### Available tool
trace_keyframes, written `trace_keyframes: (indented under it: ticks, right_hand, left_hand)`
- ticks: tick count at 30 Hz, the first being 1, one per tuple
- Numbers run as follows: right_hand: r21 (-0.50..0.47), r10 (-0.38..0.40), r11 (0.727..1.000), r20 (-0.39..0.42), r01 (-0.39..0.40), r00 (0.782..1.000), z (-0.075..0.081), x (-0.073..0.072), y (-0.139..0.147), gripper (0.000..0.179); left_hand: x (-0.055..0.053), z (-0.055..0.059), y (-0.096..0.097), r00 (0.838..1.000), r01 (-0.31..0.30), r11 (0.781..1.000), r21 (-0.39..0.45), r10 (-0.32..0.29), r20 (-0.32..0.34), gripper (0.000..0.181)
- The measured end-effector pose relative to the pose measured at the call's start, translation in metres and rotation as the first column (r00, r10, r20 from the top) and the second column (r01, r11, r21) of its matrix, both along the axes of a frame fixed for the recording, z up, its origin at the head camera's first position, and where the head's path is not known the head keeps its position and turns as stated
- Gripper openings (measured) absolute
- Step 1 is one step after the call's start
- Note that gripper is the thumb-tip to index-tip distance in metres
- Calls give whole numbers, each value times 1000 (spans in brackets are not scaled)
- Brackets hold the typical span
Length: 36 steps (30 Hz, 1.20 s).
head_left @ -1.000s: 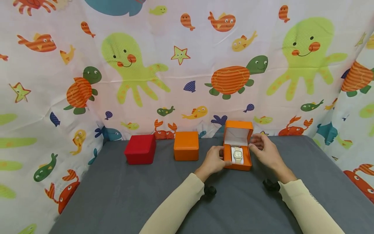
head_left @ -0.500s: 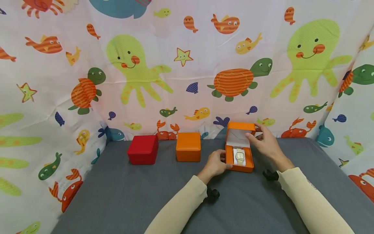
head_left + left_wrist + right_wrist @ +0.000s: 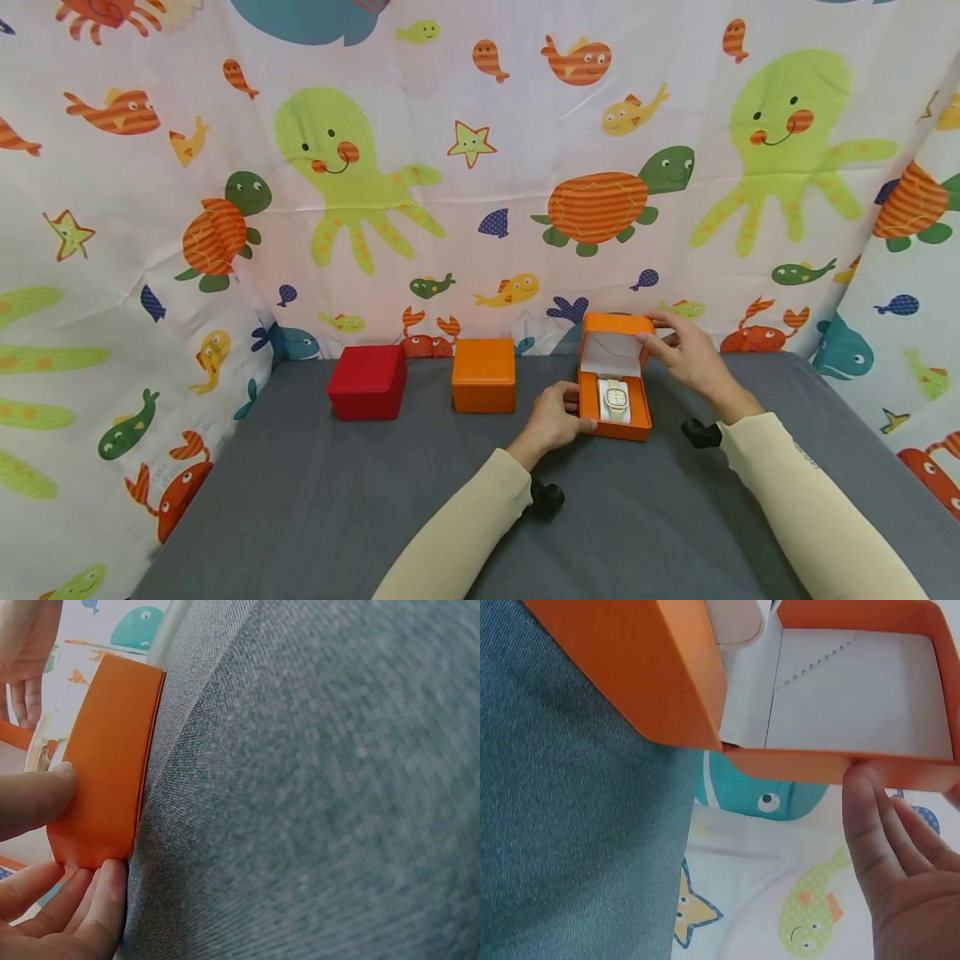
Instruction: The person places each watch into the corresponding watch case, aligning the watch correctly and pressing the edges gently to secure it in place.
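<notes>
An orange watch box [image 3: 635, 432] stands open on the grey cloth. Inside, a pale-strapped watch [image 3: 616, 399] sits round a white cushion. My left hand [image 3: 553, 418] grips the box's front left corner; in the left wrist view its thumb [image 3: 45, 796] presses the front wall and its fingers lie on the side. The raised lid [image 3: 611, 323], lined in white, leans slightly forward. My right hand [image 3: 688, 360] holds the lid at its right edge, with the thumb in front and the index finger at the top. In the right wrist view fingertips touch the lid's side wall [image 3: 810, 766].
Left of the open box stand a closed orange box [image 3: 483, 387] and a closed red box [image 3: 366, 396]. Grey cloth [image 3: 300, 500] covers the table. Behind hangs a white curtain [image 3: 450, 83] printed with sea animals.
My right hand has gone from beside the box up to the lid's right edge. The lid has tipped slightly forward, its lining now darker. My left hand keeps its grip.
</notes>
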State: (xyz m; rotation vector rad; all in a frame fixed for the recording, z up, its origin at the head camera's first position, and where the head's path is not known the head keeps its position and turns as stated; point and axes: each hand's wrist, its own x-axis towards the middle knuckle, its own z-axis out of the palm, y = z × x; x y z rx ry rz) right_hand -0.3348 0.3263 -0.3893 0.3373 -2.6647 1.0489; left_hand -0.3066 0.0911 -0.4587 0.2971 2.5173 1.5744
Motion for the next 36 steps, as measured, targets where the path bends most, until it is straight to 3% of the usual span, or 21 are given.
trace_keyframes:
  ticks: [14,17,27,33,36]
  right_hand:
    - [18,180,983,67,-182,981,3,18,9,46]
    - [18,182,983,78,-184,980,-1,23,10,49]
    - [50,196,979,14,-196,981,-17,37,8,55]
    - [94,258,964,-71,-251,964,-26,43,4,51]
    - [100,253,965,-96,-243,963,-32,45,3,54]
  left_hand:
    - [-2,1,-3,1000,5,998,68,-6,9,56]
    - [-4,0,-2,1000,7,996,86,-8,17,56]
    - [-8,-2,-2,999,8,991,137,-14,46,53]
    - [-10,-2,-2,998,-10,991,131,2,62,53]
    - [-10,-2,-1,997,-20,992,124,11,72,55]
